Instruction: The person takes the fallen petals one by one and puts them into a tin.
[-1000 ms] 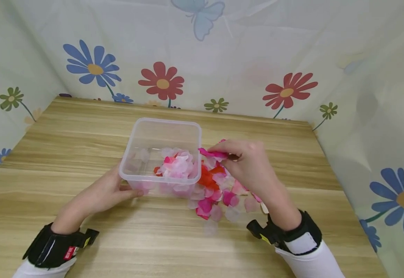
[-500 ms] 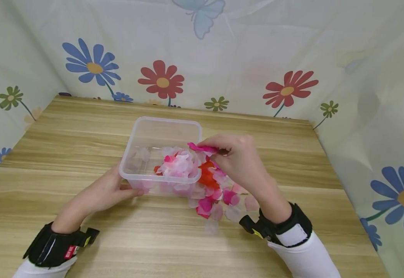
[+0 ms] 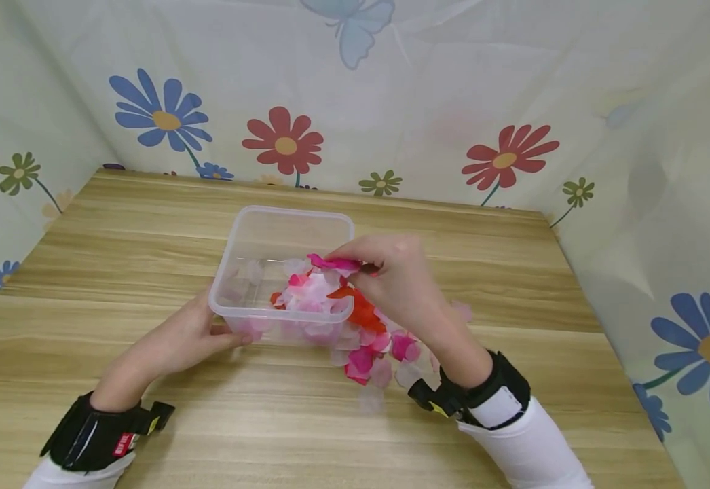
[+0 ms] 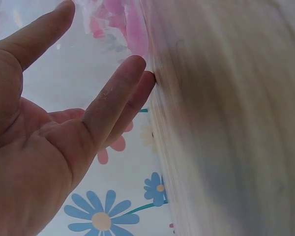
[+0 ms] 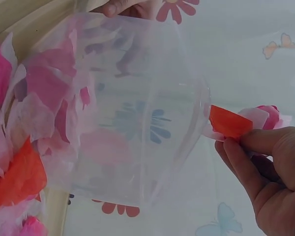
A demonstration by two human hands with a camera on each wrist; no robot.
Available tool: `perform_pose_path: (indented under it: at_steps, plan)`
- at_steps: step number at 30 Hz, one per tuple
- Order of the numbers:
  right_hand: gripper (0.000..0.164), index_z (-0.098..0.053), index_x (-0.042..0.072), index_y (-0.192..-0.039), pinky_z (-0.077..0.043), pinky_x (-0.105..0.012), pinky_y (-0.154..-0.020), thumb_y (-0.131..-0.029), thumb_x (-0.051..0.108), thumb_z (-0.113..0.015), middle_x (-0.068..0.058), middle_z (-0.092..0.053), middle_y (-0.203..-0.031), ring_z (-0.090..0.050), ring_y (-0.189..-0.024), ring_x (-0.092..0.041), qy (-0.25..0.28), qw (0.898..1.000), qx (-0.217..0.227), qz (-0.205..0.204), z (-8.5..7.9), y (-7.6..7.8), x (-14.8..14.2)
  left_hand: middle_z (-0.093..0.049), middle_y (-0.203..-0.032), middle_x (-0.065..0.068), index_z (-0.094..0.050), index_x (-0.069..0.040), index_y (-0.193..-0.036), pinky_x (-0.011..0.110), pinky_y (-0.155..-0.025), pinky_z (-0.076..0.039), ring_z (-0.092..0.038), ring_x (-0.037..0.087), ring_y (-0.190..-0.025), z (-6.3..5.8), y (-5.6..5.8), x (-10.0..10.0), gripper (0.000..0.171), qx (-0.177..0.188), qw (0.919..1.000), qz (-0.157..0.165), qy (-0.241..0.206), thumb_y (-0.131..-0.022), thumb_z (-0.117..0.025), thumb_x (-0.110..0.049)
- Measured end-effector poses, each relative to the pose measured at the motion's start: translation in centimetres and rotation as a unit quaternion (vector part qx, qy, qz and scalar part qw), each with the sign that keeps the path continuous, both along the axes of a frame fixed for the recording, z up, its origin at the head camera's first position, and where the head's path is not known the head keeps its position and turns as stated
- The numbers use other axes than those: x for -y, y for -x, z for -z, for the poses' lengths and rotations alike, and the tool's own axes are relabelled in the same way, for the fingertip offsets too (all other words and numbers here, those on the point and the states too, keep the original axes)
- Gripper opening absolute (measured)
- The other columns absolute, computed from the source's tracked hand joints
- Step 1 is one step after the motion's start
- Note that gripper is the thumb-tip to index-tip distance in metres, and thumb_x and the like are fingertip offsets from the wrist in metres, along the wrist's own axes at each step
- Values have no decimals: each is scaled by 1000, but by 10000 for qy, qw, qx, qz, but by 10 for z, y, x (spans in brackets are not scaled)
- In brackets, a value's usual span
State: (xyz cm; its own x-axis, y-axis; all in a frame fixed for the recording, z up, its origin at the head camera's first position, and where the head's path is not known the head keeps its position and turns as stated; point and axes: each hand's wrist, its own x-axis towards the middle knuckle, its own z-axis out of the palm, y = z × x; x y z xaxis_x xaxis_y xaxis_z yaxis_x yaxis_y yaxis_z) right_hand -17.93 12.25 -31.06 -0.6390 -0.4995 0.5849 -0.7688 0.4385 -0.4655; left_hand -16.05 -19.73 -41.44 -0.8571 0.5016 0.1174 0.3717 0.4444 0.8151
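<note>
A clear plastic box [image 3: 290, 212] stands on the table, with pale pink, white and red artificial petals [image 3: 312, 292] heaped inside. My left hand [image 3: 187, 333] rests against the box's left front corner, its fingers fairly straight in the left wrist view. Between thumb and fingertips, my right hand [image 3: 400, 282] pinches several petals [image 3: 338, 265] over the box's right rim. The right wrist view shows an orange petal [image 5: 229, 123] and pink ones in that pinch. Loose petals [image 3: 404, 346] lie spread on the table beside the box, partly hidden beneath my right hand and forearm.
The wood-grain table [image 3: 117, 244] extends on all sides of the box. A pale cloth [image 3: 428, 81] printed with flowers and a butterfly hangs along the back and both sides. Each wrist carries a black strap [image 3: 101, 435] with a small camera.
My right hand has moved left with the pinched petals, from beside the box to above its right rim. My left hand and the box have stayed in place.
</note>
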Motion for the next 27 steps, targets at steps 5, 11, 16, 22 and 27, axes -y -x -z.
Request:
perform_pose_path:
  at_steps: [5, 11, 16, 22, 27]
  plan:
    - [24, -80, 3, -106, -59, -24, -77, -84, -8, -79, -6, -77, -97, -72, -86, -15, 108, 9997, 82, -212, 5, 3, 6, -49, -140, 19, -20, -15, -160, 51, -96, -52, -56, 33, -121, 0, 0, 0, 98, 8, 10000, 5, -61, -86, -84, -9]
    - [24, -80, 2, -104, -58, -22, -73, -84, -11, -77, -6, -77, -96, -70, -83, -14, 162, 9990, 151, -395, 14, 6, 11, -50, -138, 21, -23, -8, -157, 41, -91, -56, -58, 31, -118, 2, -1, 0, 93, 50, 9999, -5, -114, -87, -84, -8]
    - [22, -80, 1, -104, -60, -26, -76, -84, -10, -77, -8, -77, -97, -72, -87, -19, 71, 9987, 359, -360, 21, 8, 14, -51, -137, 21, -24, -8, -157, 41, -91, -55, -59, 29, -116, 1, -2, -1, 93, -98, 9999, -23, -22, -87, -85, -12]
    - [25, -79, 0, -105, -61, -29, -77, -83, -10, -77, -9, -76, -100, -72, -85, -18, -186, 9977, 598, -272, 24, 8, 15, -51, -138, 19, -24, -13, -158, 47, -94, -54, -58, 30, -117, 1, -1, -1, 93, -203, 9998, 58, -2, -87, -85, -11]
    - [24, -78, -1, -107, -60, -28, -78, -84, -9, -78, -10, -76, -102, -73, -87, -18, -180, 9978, 558, -313, 24, 8, 15, -51, -139, 18, -24, -14, -158, 50, -95, -53, -57, 30, -118, 1, -1, -1, 94, -166, 9998, 65, -24, -86, -85, -10]
